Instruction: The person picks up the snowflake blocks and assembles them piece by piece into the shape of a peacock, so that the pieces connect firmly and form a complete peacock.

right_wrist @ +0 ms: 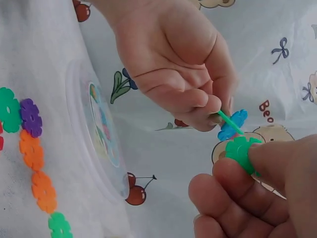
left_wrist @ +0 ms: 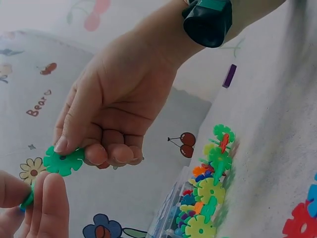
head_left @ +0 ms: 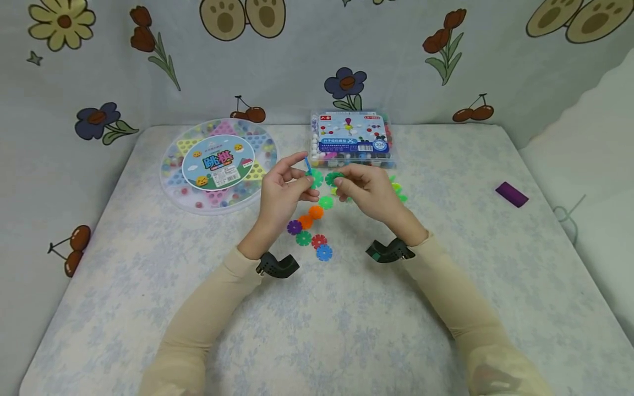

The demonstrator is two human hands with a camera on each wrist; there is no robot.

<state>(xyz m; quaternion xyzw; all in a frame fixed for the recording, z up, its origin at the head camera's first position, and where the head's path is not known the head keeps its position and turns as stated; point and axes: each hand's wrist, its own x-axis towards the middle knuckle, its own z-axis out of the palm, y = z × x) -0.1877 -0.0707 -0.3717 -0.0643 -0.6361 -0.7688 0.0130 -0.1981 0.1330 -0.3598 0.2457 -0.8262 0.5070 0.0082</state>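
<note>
My left hand [head_left: 284, 192] pinches a light green notched flower disc [head_left: 317, 179] with a blue flower disc [right_wrist: 234, 124] right against it. In the right wrist view the green one stands nearly edge-on. Just to the right, my right hand [head_left: 369, 192] pinches a darker green flower disc [head_left: 333, 178] between thumb and fingertips, close to the left hand's discs. Both hands are raised over the table. Below them lies a winding line of flower discs: a green disc [head_left: 326, 202], two orange discs [head_left: 316, 212], a purple disc [head_left: 294, 227], another green, a red and a blue.
Behind the left hand lies a round marble game board [head_left: 173, 190]. A clear box [head_left: 351, 135] of colourful pieces stands at the back. Green and yellow discs [head_left: 398, 188] sit partly hidden behind the right hand. Far right is a purple piece [head_left: 512, 194].
</note>
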